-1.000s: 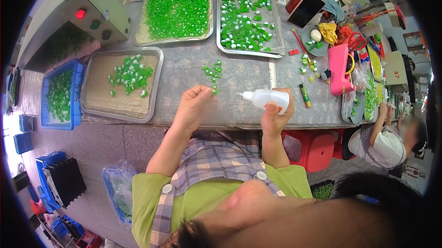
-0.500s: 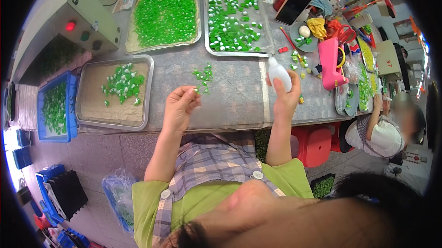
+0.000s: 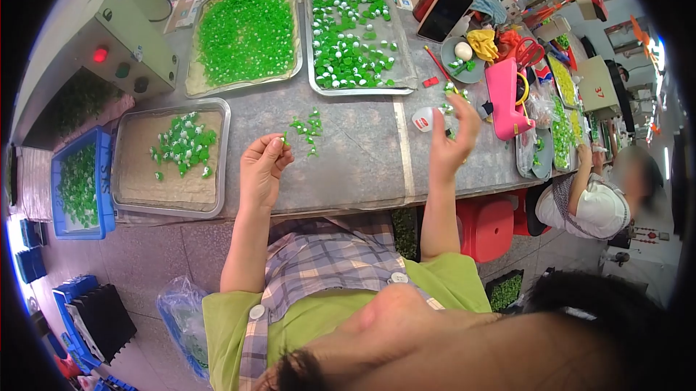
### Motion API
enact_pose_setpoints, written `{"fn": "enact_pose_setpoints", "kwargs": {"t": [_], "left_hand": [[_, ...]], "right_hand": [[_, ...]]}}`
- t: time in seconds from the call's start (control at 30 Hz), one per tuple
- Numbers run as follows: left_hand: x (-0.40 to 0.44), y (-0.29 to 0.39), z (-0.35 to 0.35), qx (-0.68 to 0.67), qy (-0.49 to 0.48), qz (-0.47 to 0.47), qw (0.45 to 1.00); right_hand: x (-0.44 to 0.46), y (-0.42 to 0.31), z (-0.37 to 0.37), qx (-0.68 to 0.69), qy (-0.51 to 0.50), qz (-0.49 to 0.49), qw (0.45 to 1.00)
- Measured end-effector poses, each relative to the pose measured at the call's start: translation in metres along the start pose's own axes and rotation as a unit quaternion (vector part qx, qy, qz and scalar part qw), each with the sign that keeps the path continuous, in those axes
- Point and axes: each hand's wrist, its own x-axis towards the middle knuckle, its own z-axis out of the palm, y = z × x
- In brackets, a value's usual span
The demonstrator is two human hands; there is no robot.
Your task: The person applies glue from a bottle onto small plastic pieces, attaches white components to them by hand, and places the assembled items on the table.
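My left hand [image 3: 261, 171] pinches a small green plastic piece [image 3: 284, 141] between thumb and fingertips, above the table's near side. Just beyond it lies a small cluster of loose green pieces [image 3: 307, 128]. My right hand [image 3: 454, 136] is open, its fingers curved and apart with nothing between them. Beside its thumb, on the left, is the white squeeze bottle [image 3: 421, 120], seen foreshortened with red marks on it. Small green and white pieces sit behind the right fingers, partly hidden.
Metal trays hold green pieces [image 3: 246, 32], white-dotted green pieces [image 3: 354, 46] and a smaller pile [image 3: 185, 141]. A grey machine [image 3: 101, 28] and blue basket [image 3: 105, 195] stand left. A pink tape dispenser [image 3: 504, 97], phone [image 3: 444, 14] and co-worker [image 3: 587, 206] are right.
My right hand has let go of the white bottle, which it held upright before, and its fingers have spread. My left hand still pinches the green piece. The view has shifted slightly.
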Motion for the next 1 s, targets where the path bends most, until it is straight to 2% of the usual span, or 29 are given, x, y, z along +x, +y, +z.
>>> {"fn": "enact_pose_setpoints", "kwargs": {"t": [0.07,0.13,0.2,0.23,0.3,0.37,0.43,0.47,0.5,0.57,0.63,0.77,0.9,1.0], "left_hand": [[-0.001,-0.002,0.004,0.0,-0.006,-0.006,1.0],[-0.004,-0.005,0.005,-0.003,-0.026,-0.011,1.0],[-0.007,-0.003,0.002,-0.002,-0.029,-0.006,1.0],[-0.008,-0.002,0.0,-0.002,-0.03,-0.003,1.0],[-0.009,0.001,-0.006,-0.005,-0.015,0.007,1.0],[-0.01,0.002,-0.009,-0.009,0.001,0.011,1.0],[-0.01,0.002,-0.008,-0.012,-0.012,0.003,1.0],[-0.009,0.001,-0.006,-0.013,-0.01,0.003,1.0],[-0.008,-0.001,-0.005,-0.01,-0.032,-0.008,0.999],[-0.006,-0.005,0.0,-0.01,-0.051,-0.022,0.998],[-0.004,-0.01,0.009,-0.016,-0.086,-0.049,0.995],[-0.003,-0.019,0.022,-0.004,-0.077,-0.064,0.995],[-0.008,-0.016,0.019,-0.002,-0.081,-0.045,0.996],[-0.013,-0.014,0.019,0.032,-0.078,-0.033,0.996]], "right_hand": [[0.011,-0.015,0.021,0.135,-0.133,0.02,0.982],[0.021,-0.016,0.06,0.12,-0.242,-0.051,0.961],[0.018,-0.006,0.094,0.042,-0.334,-0.075,0.939],[0.017,-0.001,0.105,0.046,-0.332,-0.08,0.939],[0.015,0.003,0.121,0.004,-0.413,-0.071,0.908],[0.016,0.008,0.123,0.021,-0.413,-0.079,0.907],[0.021,-0.001,0.114,0.109,-0.41,-0.003,0.905],[0.027,-0.009,0.101,0.153,-0.442,0.086,0.879],[0.026,-0.013,0.091,0.153,-0.445,0.086,0.878],[0.018,-0.019,0.073,0.393,-0.423,0.228,0.784],[-0.001,-0.027,0.057,0.485,-0.446,0.285,0.696],[-0.039,-0.044,0.047,0.622,-0.406,0.429,0.514],[-0.055,-0.047,0.042,0.651,-0.391,0.426,0.491],[-0.047,-0.058,0.03,0.638,-0.377,0.447,0.501]]}}
